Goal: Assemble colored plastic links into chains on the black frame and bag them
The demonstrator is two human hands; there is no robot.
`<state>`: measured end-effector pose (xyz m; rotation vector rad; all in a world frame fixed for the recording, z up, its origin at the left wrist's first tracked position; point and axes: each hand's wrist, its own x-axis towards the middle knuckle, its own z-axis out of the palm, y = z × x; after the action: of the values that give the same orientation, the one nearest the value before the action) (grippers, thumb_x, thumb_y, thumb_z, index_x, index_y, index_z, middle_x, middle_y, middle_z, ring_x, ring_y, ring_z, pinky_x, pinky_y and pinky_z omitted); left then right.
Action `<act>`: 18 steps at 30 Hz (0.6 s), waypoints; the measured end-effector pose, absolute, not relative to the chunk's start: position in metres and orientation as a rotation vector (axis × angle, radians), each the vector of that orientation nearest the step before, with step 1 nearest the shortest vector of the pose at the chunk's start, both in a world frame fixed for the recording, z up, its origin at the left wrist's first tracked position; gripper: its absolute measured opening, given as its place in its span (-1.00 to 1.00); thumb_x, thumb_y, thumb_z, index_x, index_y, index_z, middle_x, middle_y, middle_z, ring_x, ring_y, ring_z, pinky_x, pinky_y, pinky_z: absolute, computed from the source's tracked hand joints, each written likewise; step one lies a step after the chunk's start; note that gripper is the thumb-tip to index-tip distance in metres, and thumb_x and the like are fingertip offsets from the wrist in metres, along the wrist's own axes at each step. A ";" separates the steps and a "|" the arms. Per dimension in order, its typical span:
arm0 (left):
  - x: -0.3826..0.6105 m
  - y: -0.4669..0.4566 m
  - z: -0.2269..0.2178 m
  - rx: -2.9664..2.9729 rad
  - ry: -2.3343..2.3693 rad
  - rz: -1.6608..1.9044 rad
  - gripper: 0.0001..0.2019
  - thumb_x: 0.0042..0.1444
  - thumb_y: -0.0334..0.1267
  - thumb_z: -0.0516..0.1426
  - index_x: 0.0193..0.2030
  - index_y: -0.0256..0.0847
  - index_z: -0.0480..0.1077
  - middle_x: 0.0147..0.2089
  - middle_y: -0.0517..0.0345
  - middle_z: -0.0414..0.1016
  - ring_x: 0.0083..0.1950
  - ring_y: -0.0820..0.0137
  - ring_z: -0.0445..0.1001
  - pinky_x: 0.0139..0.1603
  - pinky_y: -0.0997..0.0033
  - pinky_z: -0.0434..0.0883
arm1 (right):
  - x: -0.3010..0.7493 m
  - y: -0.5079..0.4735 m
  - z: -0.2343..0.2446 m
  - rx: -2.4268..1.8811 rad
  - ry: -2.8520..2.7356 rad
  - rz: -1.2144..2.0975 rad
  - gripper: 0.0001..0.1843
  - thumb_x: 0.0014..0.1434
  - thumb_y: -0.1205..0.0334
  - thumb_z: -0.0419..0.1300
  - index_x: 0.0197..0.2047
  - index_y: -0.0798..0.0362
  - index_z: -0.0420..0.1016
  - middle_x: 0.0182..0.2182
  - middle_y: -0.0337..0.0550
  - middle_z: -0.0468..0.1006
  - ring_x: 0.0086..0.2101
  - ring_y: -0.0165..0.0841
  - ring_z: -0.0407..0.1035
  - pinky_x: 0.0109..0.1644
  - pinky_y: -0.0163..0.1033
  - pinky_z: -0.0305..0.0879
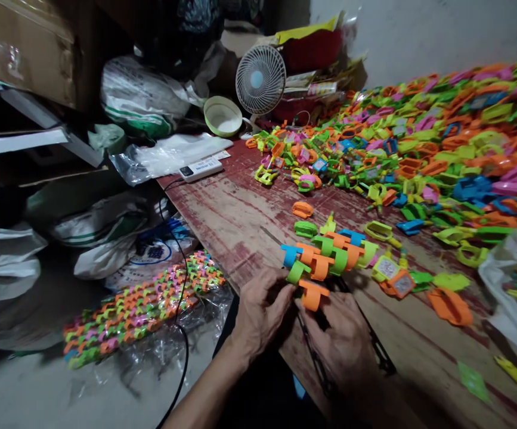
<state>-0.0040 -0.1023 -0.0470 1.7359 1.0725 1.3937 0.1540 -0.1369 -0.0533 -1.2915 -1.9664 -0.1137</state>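
Head view: left hand and right hand fingers clamped on orange clip, end of the linked chain just beyond fingers. Risk: uneven squeeze pops the link; chain drags loose clips off the table.

Two hands, the left hand and right hand, one white fan, one pale bowl, one white power strip, one linked chain, and a far-right heap of plastic pieces too numerous to count.
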 end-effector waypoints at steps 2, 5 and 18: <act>-0.005 -0.100 -0.047 1.721 1.013 1.411 -0.89 0.27 -0.28 0.17 -0.17 -0.21 0.53 -0.25 0.10 0.63 -0.24 0.39 0.55 -0.16 0.43 0.46 | 0.155 -0.136 -0.063 -1.286 -1.949 -0.112 -0.79 0.35 0.28 0.15 0.02 0.07 0.50 -0.35 -0.11 0.61 -0.34 -0.25 0.45 -0.16 -0.10 0.35; -0.004 -0.098 -0.051 1.664 0.953 1.419 -0.85 0.28 -0.20 0.18 -0.20 -0.21 0.53 -0.29 0.13 0.61 -0.28 0.40 0.54 -0.21 0.45 0.45 | 0.158 -0.137 -0.074 -1.258 -1.927 -0.139 -0.73 0.34 0.30 0.15 0.09 0.10 0.46 -0.25 -0.02 0.63 -0.27 -0.19 0.49 -0.13 -0.04 0.42; -0.007 -0.102 -0.043 1.110 0.790 1.103 -0.58 0.04 0.15 0.32 -0.34 -0.22 0.45 -0.56 0.30 0.34 -0.58 0.54 0.30 -0.54 0.55 0.30 | 0.166 -0.134 -0.060 -1.143 -1.970 -0.019 -0.85 0.24 0.30 0.13 -0.15 0.02 0.51 -0.36 -0.13 0.58 -0.38 -0.26 0.45 -0.34 -0.20 0.40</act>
<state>-0.0067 -0.1023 -0.0431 1.1103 0.7900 1.1027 0.1663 -0.1340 -0.0596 -1.1426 -1.9705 -0.0191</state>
